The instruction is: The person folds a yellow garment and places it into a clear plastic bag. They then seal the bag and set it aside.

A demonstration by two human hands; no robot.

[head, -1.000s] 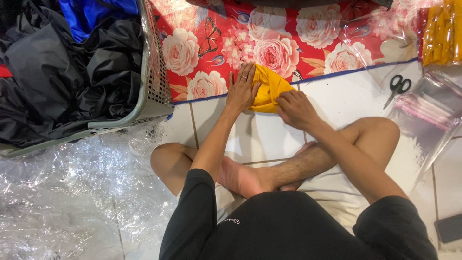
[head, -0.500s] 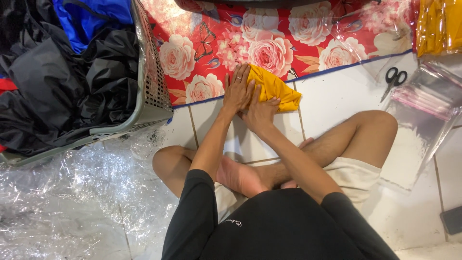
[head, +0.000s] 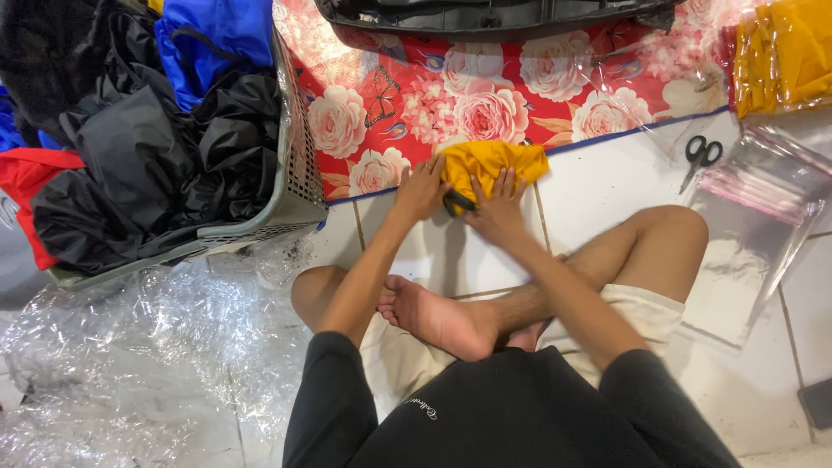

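That one folded yellow garment (head: 496, 165) sits at the floral mat's (head: 520, 95) edge, long axis running left-right. You've got both palms flat on it, fingers spread: left hand (head: 422, 189) on its left end, right hand (head: 496, 208) on the near edge. One pair of scissors (head: 700, 156) lies off right.

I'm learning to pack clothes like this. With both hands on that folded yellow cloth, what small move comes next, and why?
Probably press the yellow cloth flat and reach the right hand toward the clear zip bags. The cloth already looks folded into a small bundle under the left hand and right hand, and the empty bags lie on the tiles at the right, beside the scissors.
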